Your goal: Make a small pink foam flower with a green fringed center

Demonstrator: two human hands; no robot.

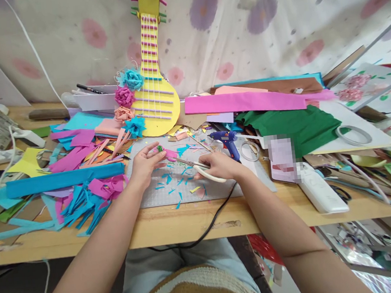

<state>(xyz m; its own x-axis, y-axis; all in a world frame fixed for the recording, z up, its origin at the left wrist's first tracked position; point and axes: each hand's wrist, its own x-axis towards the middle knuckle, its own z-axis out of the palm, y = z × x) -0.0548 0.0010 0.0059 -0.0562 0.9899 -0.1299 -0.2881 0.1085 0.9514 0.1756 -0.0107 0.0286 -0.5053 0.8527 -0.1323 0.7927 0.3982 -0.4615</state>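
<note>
Between the thumb and fingers of my left hand is a small pink paper piece with a bit of green at its upper end. My right hand is closed round the pale handles of a pair of scissors. Their blades point left, reaching toward the pink paper; whether they touch it I cannot tell. Both hands are over a grey cutting mat strewn with small blue, yellow and pink paper scraps. A blue glue gun lies just beyond my right hand.
Behind the mat stands a yellow paper lute with paper flowers on its left side. Coloured paper strips pile up on the left. Green crepe paper, a tape roll and a white power strip lie right. A black cord crosses the table edge.
</note>
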